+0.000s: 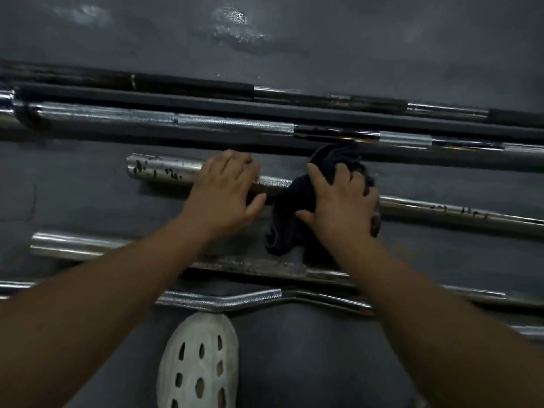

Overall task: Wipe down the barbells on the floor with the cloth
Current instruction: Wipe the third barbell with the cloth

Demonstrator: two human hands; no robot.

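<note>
Several chrome barbells lie side by side on the dark floor. The middle bar [159,169] has dark rust spots near its left end and runs right under both hands. My left hand [226,192] rests on this bar with its fingers curled over the top and the thumb on the near side. To its right, my right hand [341,201] grips a dark cloth [290,213] wrapped around the same bar. Part of the cloth hangs down toward the nearer bar. The bar's stretch under the cloth is hidden.
Two long bars [235,125] and a black-sleeved bar [191,83] lie farther away. Nearer me lie a straight bar [73,244] and a bent curl bar [250,298]. A white perforated shoe [200,363] stands on the floor below them. Wet patches [238,28] shine at the top.
</note>
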